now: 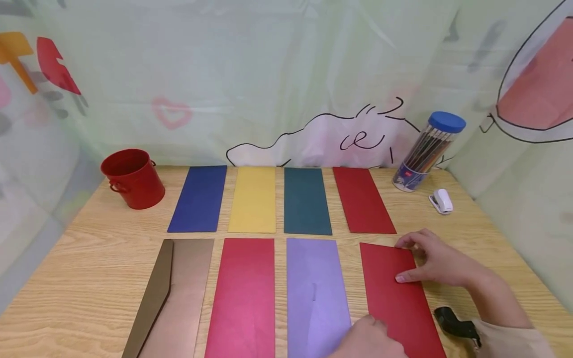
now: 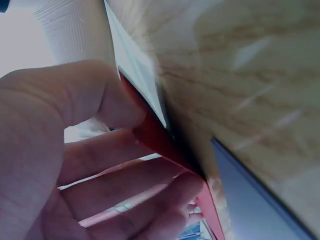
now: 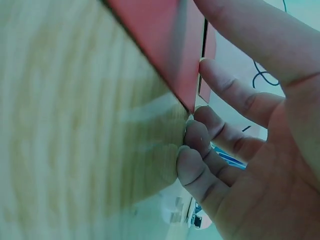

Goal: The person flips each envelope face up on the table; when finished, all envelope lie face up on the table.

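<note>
Red envelope (image 1: 385, 288): thin, matte paper, long rectangle, lying at R end of near row on the bench (image 1: 71, 258). Long axis runs fore-and-aft, far end canted L; far short edge slopes down a bit to the R.

R hand (image 1: 431, 263) is loosely spread at its far R corner: thumb tip on the paper, index at the far edge, fingers gently bent, not gripped round it. L hand (image 1: 369, 340) is at the near L part, fingertips & thumb touching the red edge; can't tell if it's pinched.

Same row, L to R: brown envelope (image 1: 190, 283) w/ slight sheen & darker pointed flap, crimson envelope (image 1: 246, 293), lavender envelope (image 1: 313, 278) (small dark mark mid-face). Far row: blue, yellow, teal & a second red, all flat rectangles.

Bench is pale wood, streaky grain. Red metal-look bucket (image 1: 134, 179) far L; clear pencil tub (image 1: 425, 154), blue lid, & white stapler (image 1: 442, 201) far R. Behind: pale green cloth (image 1: 201, 64), creased, cartoon print.
</note>
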A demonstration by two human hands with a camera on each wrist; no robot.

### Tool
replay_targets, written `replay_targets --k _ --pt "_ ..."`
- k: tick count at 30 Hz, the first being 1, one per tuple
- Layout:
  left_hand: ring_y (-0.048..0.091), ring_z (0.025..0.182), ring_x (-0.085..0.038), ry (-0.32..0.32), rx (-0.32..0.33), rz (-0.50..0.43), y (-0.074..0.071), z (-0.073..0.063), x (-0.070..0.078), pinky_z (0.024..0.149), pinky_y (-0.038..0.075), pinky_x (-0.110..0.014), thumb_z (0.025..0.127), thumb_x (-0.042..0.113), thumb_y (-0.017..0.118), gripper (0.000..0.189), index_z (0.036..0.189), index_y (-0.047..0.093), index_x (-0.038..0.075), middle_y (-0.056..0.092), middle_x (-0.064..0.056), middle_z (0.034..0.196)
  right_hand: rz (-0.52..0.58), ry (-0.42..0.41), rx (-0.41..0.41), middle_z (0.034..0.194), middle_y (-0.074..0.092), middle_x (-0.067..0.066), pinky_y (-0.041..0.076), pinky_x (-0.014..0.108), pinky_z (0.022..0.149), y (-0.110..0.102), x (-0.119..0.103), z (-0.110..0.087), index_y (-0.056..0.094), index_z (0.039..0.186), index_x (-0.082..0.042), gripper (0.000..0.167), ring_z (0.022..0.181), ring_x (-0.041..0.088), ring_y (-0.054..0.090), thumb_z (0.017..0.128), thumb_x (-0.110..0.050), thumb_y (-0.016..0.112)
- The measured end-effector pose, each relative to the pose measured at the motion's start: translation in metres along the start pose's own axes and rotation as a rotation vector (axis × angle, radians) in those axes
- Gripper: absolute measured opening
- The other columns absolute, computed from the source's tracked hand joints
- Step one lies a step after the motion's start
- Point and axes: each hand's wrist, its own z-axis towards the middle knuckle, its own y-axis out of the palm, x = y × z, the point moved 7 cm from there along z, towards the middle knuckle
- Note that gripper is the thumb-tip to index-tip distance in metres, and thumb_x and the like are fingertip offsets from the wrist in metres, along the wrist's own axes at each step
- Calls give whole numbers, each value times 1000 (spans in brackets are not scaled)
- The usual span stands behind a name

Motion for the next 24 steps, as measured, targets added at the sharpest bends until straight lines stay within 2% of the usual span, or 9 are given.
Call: replay_targets --k 3,6,10,13,16,18,21,24 --pt "45 64 8 12 33 -14 -5 -3 5 64 36 -8 88 54 72 34 118 66 40 59 24 82 8 2 -3 125 45 20 54 38 76 1 0 0 58 122 -6 61 113 39 42 75 -28 90" --pt "45 62 7 9 66 10 -12 -7 9 63 41 -8 82 61 73 63 135 48 38 55 22 94 11 -1 -5 124 45 19 53 34 74 0 1 -2 58 121 -7 58 112 37 43 77 -28 89" --pt "47 64 2 -15 115 89 -19 -13 14 67 43 -10 77 67 74 83 145 33 41 51 19 101 49 -32 -18 113 50 13 50 28 66 -2 1 -2 58 120 -5 51 96 28 49 81 -23 85" --pt "48 65 0 -18 116 126 -18 -14 14 66 41 -10 79 68 71 86 149 26 43 51 17 97 92 -39 -41 102 53 8 48 28 63 -3 -1 -2 57 118 -2 46 84 22 50 84 -18 83" --pt "45 64 1 -14 90 148 -15 -12 14 65 37 -10 84 68 66 84 152 23 41 52 17 90 119 -8 -54 101 55 8 49 28 63 -4 0 -3 58 117 -1 44 83 22 51 85 -18 82" --pt "42 62 2 5 127 170 -17 -15 14 66 35 -8 85 67 65 86 154 24 37 52 18 83 115 15 -48 102 57 8 51 28 64 -6 0 -4 59 118 0 45 85 23 52 84 -20 83" --pt "42 62 6 28 162 210 -21 -16 15 74 33 -8 85 68 65 84 153 28 35 57 23 81 103 50 -15 101 60 9 50 28 62 -11 1 -4 62 118 1 46 85 24 53 84 -23 83" --pt "45 63 6 15 216 241 -26 -18 14 75 32 -11 85 68 65 78 148 36 34 60 25 81 100 87 20 102 61 9 50 29 63 -16 3 -4 63 120 3 47 88 25 53 87 -26 81"
